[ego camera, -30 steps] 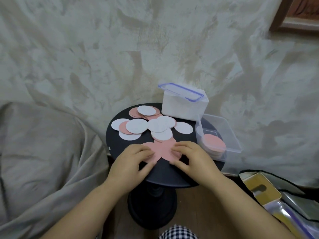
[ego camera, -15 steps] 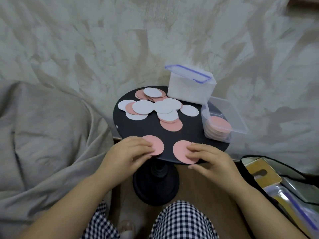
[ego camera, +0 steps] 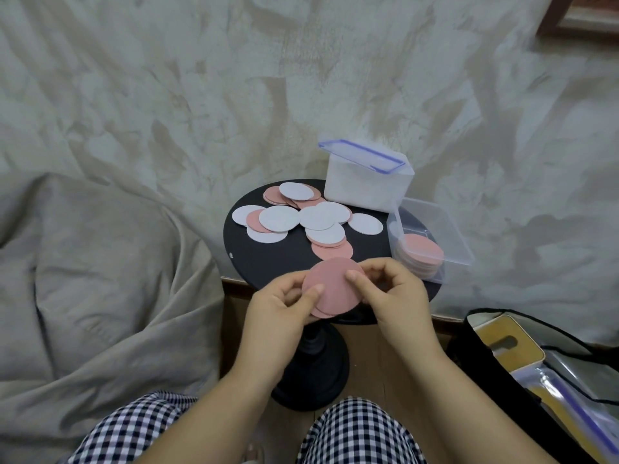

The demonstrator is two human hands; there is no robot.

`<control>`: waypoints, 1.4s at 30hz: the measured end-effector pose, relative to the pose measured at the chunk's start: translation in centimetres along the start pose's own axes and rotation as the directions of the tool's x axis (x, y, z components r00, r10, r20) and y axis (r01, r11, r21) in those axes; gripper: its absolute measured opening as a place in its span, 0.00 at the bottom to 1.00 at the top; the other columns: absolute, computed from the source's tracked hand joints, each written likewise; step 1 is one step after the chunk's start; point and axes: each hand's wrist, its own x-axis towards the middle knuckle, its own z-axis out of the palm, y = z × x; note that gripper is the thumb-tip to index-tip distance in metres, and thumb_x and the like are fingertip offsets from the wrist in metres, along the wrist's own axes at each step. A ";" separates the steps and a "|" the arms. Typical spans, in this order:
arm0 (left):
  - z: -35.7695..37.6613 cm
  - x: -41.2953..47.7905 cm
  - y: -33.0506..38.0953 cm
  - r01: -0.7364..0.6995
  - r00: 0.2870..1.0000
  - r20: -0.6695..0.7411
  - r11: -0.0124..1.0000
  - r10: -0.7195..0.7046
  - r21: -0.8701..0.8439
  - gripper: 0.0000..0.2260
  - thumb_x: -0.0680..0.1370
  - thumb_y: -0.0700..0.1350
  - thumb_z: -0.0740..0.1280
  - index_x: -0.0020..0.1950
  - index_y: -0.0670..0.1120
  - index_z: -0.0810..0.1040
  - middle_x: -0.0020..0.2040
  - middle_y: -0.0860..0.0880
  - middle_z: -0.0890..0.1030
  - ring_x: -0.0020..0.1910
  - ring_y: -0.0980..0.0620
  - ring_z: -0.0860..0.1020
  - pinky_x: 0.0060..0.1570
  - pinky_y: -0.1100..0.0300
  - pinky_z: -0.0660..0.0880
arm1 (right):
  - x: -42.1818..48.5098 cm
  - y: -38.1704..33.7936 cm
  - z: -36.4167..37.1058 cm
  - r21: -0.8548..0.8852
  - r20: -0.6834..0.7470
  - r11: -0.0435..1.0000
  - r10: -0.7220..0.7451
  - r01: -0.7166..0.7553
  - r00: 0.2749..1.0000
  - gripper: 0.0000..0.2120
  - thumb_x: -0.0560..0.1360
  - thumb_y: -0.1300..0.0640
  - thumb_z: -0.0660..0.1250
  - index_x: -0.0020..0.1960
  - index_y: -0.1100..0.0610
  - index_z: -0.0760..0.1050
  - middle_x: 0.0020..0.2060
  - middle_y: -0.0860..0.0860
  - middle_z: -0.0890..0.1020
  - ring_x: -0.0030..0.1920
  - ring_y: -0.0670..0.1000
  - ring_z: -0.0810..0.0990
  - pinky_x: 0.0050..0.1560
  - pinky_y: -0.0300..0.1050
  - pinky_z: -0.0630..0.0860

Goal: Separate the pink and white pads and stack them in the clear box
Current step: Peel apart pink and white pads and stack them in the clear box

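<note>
Left hand: grip closed on the held pink pads; the thumb lies on the upper face near the left edge, the fingers are underneath.
Right hand: grip also closed on the same pads; the thumb presses the right part of the upper face, the other fingers are curled behind.
Held pink pads: round and flat, face tilted toward the camera, raised over the near edge of the desk. A second pink edge shows below the top disc, so there is more than one pad; the exact number cannot be told.
Clear box: stands open at the right edge of the desk, apart from both hands. It contains a pink stack leaning against its near-left wall.
Loose pads: white and pink discs overlapping across the far half of the desk; a small pink-over-pink group lies nearest the hands, partly under a white disc.
White container: sits at the far right of the desk, just behind the clear box, with a blue-rimmed lid resting askew on top.
Desk: small, round, black, on a pedestal base.
Surroundings: beige cloth at left; an open dark bag on the floor at right; checked trousers at the bottom.
</note>
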 end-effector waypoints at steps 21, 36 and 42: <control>-4.6 1.7 -1.9 0.011 0.969 -0.244 0.998 -0.025 -0.058 0.06 0.76 0.39 0.66 0.49 0.49 0.79 0.45 0.49 0.85 0.46 0.51 0.83 0.43 0.58 0.79 | 0.1 2.9 -2.0 -0.565 0.421 0.726 -0.155 0.392 0.894 0.27 0.69 0.38 0.64 0.62 0.51 0.75 0.56 0.42 0.74 0.59 0.43 0.70 0.62 0.38 0.67; -4.5 1.8 -1.2 -0.021 0.975 -0.223 0.998 0.007 -0.062 0.06 0.76 0.39 0.66 0.48 0.49 0.79 0.42 0.50 0.85 0.44 0.52 0.83 0.44 0.59 0.80 | -0.4 2.2 -2.1 -0.372 0.286 0.831 -0.320 0.413 0.903 0.07 0.67 0.51 0.73 0.43 0.51 0.84 0.38 0.42 0.80 0.41 0.42 0.78 0.44 0.35 0.74; -3.6 2.2 -0.9 -0.041 0.967 -0.255 0.995 0.016 -0.094 0.06 0.76 0.38 0.66 0.47 0.48 0.79 0.39 0.51 0.85 0.42 0.53 0.82 0.42 0.60 0.79 | 2.3 0.7 -1.7 -0.303 0.166 0.938 -0.125 0.171 0.978 0.06 0.72 0.56 0.69 0.44 0.44 0.80 0.40 0.39 0.81 0.44 0.38 0.78 0.45 0.32 0.73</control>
